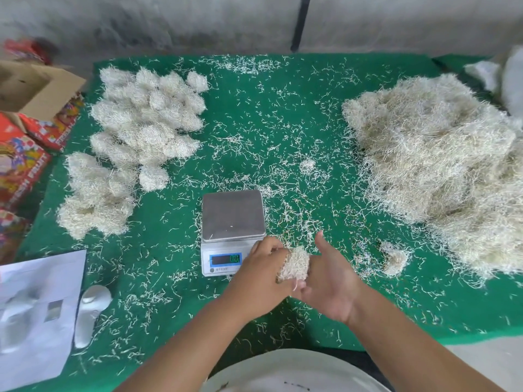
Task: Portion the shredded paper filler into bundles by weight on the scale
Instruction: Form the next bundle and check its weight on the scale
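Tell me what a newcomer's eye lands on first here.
First the huge loose heap of shredded paper at the right of the green table, then the rows of finished bundles at far left. In the near middle, both hands, left hand and right hand, press a small bundle beside the bare scale.

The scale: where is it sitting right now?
In the head view the scale sits near the centre of the green mat, pan bare, between the finished bundles on the left and the loose heap on the right.
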{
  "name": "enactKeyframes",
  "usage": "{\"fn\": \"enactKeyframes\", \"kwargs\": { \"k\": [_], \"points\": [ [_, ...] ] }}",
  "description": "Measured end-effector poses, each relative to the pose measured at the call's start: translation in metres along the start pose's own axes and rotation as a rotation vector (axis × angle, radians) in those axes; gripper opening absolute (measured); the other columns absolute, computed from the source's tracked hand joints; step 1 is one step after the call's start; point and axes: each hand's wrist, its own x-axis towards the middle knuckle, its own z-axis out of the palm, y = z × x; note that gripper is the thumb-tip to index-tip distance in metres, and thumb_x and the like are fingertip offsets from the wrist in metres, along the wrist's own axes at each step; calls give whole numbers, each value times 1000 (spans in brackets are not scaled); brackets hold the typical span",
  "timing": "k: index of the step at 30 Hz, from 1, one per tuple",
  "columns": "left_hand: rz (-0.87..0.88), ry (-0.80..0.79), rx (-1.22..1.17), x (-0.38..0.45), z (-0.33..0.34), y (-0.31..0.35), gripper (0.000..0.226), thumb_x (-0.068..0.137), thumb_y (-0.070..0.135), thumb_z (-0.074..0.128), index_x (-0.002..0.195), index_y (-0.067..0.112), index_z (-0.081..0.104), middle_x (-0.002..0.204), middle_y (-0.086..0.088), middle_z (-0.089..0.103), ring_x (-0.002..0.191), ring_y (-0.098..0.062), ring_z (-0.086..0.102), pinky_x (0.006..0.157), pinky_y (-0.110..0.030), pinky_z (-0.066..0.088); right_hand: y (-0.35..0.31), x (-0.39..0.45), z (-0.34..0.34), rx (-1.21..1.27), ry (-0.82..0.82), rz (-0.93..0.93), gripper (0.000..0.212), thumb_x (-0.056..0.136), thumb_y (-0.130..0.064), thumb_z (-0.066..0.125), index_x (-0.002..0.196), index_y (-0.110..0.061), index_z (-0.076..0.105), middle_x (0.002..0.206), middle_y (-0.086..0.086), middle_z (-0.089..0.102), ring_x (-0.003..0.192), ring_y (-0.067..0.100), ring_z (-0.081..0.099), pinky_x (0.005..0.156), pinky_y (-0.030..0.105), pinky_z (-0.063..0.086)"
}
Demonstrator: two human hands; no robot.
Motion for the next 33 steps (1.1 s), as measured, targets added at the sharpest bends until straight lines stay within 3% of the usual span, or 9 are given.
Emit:
{"fn": "enactKeyframes", "kwargs": {
  "k": [3, 6, 8, 11, 13, 16, 20, 28, 33],
  "points": [
    [-122, 55, -288, 8, 0, -19, 42, 81, 53, 73, 113, 27, 66, 110, 20, 51, 100, 5, 53, 83, -19, 48, 4, 9, -3, -165, 8, -32, 90, 96, -83, 29, 153, -15, 47, 141, 16, 66, 130, 36, 64, 116, 56, 45],
    [-289, 179, -394, 22, -11, -53, 31, 88, 42, 78, 112, 30, 63, 108, 18, 64, 94, 5, 61, 76, -21, 52, 6, 7, -22, -216, 136, -88, 75, 98, -78, 40, 150, -24, 50, 137, 15, 67, 121, 37, 69, 108, 58, 52],
    [-393, 272, -454, 35, -26, -78, 39, 90, 38, 78, 121, 33, 57, 109, 17, 67, 92, 4, 63, 71, -20, 46, 13, 4, -39, -240, 191, -84, 71, 100, -73, 41, 148, -22, 53, 131, 12, 73, 118, 33, 71, 102, 55, 56],
    [-456, 400, -438, 57, -45, -110, 64, 86, 27, 83, 140, 24, 49, 117, 15, 59, 101, -10, 61, 82, -24, 44, 29, -3, -64, -264, 278, -51, 65, 103, -69, 40, 141, -19, 57, 122, 11, 77, 117, 32, 72, 101, 54, 57],
    [-447, 445, -328, 74, -55, -127, 69, 84, 20, 84, 142, 21, 47, 116, 12, 54, 106, -13, 56, 90, -27, 40, 39, -8, -77, -223, 317, -23, 63, 104, -66, 40, 138, -16, 60, 121, 15, 77, 119, 36, 70, 106, 56, 53],
    [-399, 443, -190, 100, -63, -140, 69, 83, 10, 82, 143, 18, 48, 126, 1, 63, 116, -22, 60, 98, -36, 48, 46, -13, -87, -143, 340, -5, 62, 106, -62, 41, 137, -12, 62, 121, 18, 76, 119, 38, 69, 107, 54, 49],
    [-298, 377, -71, 117, -58, -146, 79, 83, 3, 80, 152, 10, 42, 143, -13, 55, 134, -30, 50, 115, -40, 37, 44, -15, -85, -127, 384, -62, 57, 109, -55, 42, 134, -9, 62, 119, 17, 77, 121, 39, 68, 103, 52, 51],
    [-336, 480, -142, 70, -58, -163, 91, 83, 19, 86, 158, 22, 35, 155, -4, 43, 143, -22, 41, 119, -42, 34, 41, -6, -84, -125, 369, -87, 55, 108, -55, 43, 132, -10, 64, 119, 14, 77, 112, 32, 72, 93, 46, 53],
    [-442, 617, -217, 3, -56, -166, 73, 87, 22, 82, 150, 23, 45, 143, 3, 56, 125, -12, 56, 107, -36, 42, 43, 1, -86, -150, 375, -108, 50, 110, -47, 46, 133, -7, 64, 118, 15, 77, 108, 32, 71, 90, 45, 54]
  ]
}}
